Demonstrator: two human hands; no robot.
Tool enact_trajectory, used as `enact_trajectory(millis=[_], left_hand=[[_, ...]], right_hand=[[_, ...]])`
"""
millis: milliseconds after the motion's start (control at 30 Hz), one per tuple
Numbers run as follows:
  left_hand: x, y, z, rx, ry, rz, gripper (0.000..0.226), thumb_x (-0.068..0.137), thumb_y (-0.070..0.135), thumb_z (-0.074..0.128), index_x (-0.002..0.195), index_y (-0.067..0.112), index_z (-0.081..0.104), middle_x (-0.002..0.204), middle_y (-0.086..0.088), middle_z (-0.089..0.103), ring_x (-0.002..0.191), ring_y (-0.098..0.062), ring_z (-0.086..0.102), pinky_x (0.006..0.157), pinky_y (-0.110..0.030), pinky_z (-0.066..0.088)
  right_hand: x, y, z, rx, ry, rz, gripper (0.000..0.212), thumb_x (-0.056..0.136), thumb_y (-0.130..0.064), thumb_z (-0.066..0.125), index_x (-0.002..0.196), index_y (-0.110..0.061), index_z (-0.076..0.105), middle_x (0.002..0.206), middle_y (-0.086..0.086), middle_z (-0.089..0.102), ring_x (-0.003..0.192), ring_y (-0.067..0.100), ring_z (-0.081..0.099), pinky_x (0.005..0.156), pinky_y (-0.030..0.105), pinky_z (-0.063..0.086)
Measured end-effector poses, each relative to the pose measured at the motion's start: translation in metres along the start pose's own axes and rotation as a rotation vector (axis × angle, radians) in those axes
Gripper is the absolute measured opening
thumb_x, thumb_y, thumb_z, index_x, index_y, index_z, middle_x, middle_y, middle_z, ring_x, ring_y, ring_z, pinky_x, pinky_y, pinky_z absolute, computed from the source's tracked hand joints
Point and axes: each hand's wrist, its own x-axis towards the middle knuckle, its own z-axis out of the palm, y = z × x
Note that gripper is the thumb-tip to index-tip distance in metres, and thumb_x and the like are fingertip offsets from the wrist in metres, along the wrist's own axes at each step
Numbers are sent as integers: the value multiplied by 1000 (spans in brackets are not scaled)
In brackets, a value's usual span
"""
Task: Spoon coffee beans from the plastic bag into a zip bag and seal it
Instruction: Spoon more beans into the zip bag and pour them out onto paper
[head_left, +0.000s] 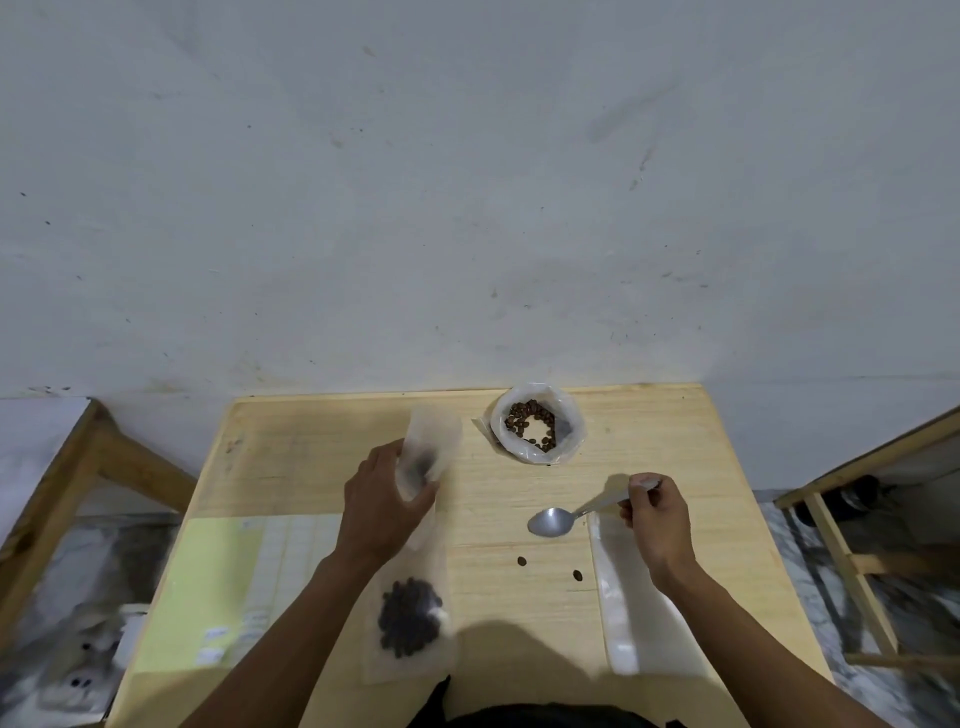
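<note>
A plastic bag (537, 423) with its mouth rolled open stands at the table's far edge, coffee beans visible inside. My left hand (382, 506) grips a translucent zip bag (428, 452) held upright, something dark showing through it. My right hand (657, 514) pinches the handle of a metal spoon (553, 521), whose empty bowl points left just above the table. A filled zip bag of beans (410, 618) lies flat near me, partly under my left forearm. Two loose beans (522, 561) lie on the wood.
The wooden table (675, 441) stands against a white wall. A stack of empty zip bags (636, 613) lies under my right wrist. A yellow sheet and papers (208, 587) cover the left side. Wooden frames stand on both sides of the table.
</note>
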Motion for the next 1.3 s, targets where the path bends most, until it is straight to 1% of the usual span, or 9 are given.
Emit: enact_trajectory(millis=[67, 333, 433, 600, 733, 867, 1000, 1167, 1300], left_hand=[[5, 5, 0, 13, 2, 9, 67, 80, 50, 73, 132, 16, 50, 130, -3, 58, 113, -22, 58, 98, -43, 48], [6, 28, 1, 18, 7, 103, 65, 79, 40, 76, 132, 13, 50, 126, -4, 59, 113, -23, 56, 99, -44, 45], [4, 40, 5, 26, 9, 166, 63, 78, 41, 74, 129, 14, 51, 120, -3, 61, 107, -22, 57, 93, -37, 44], [4, 62, 13, 55, 34, 320, 59, 75, 43, 74, 123, 17, 54, 114, 3, 63, 100, -17, 58, 86, -30, 41], [6, 76, 11, -28, 20, 347, 61, 76, 48, 74, 125, 21, 50, 120, 9, 59, 105, -9, 54, 91, -30, 44], [11, 77, 3, -219, 23, 280, 47, 89, 41, 61, 130, 20, 49, 126, 8, 58, 112, -5, 53, 99, -31, 46], [18, 86, -16, -433, -14, 147, 39, 92, 24, 66, 127, 22, 48, 110, 19, 57, 99, 6, 57, 82, -5, 44], [30, 89, -34, -608, -29, 58, 7, 91, 19, 67, 98, 19, 66, 86, 5, 73, 79, -12, 67, 72, -19, 50], [32, 89, -36, -567, -19, 78, 8, 89, 17, 69, 82, 20, 65, 64, 14, 60, 60, -5, 51, 61, -17, 40]], right_hand=[[2, 2, 1, -73, 36, 10, 6, 96, -20, 54, 98, -17, 58, 87, 8, 67, 75, 24, 63, 71, 41, 49], [2, -11, -10, -269, 110, -9, 37, 95, -38, 58, 121, -13, 55, 91, 11, 66, 85, 28, 61, 75, 36, 46], [-9, -44, -1, -146, -47, -97, 31, 91, -38, 66, 115, -18, 63, 81, 3, 62, 76, 17, 58, 69, 28, 46], [-39, -104, 34, -52, -490, -311, 45, 81, -30, 79, 123, -34, 63, 93, -7, 65, 88, 2, 60, 82, 17, 49], [-42, -129, 51, 6, -414, -395, 10, 88, -25, 72, 95, -18, 72, 81, 1, 67, 75, 9, 59, 76, 35, 51], [-37, -134, 54, 37, -344, -377, 13, 94, -22, 65, 87, -17, 75, 83, -2, 73, 73, 16, 64, 72, 42, 57], [-37, -139, 51, 4, -392, -430, 14, 95, -24, 63, 84, -20, 69, 74, 4, 64, 68, 20, 57, 65, 37, 54], [-38, -141, 46, 6, -460, -403, 15, 96, -21, 61, 83, -17, 65, 74, 4, 58, 68, 18, 51, 62, 20, 46], [-36, -149, 40, 69, -538, -368, 7, 90, -19, 70, 92, -14, 67, 79, 5, 51, 70, 16, 48, 62, 33, 47]])
